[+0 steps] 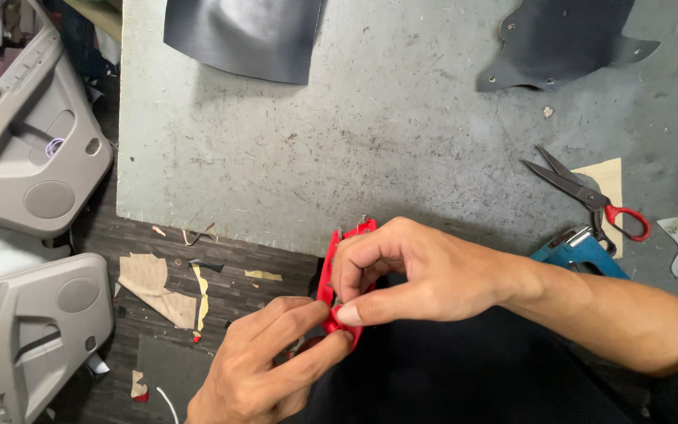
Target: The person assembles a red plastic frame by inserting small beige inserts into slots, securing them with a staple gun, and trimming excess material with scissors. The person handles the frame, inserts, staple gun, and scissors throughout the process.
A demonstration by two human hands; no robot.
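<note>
Both my left hand [264, 357] and right hand [402, 275] pinch the red tool [329, 286] off the workbench's [315, 157] near edge; a loosened pinch might drop it.

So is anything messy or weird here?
Yes. Torn scraps of beige material lie strewn on the dark floor below the table edge. The scissors sit left open on the table. Both hands work a small red tool.

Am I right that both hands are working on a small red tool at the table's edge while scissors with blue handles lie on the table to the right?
Not quite: the head view shows the scissors have red handles, not blue. The rest holds: both the left hand and the right hand grip the small red tool at the edge of the table.
</note>
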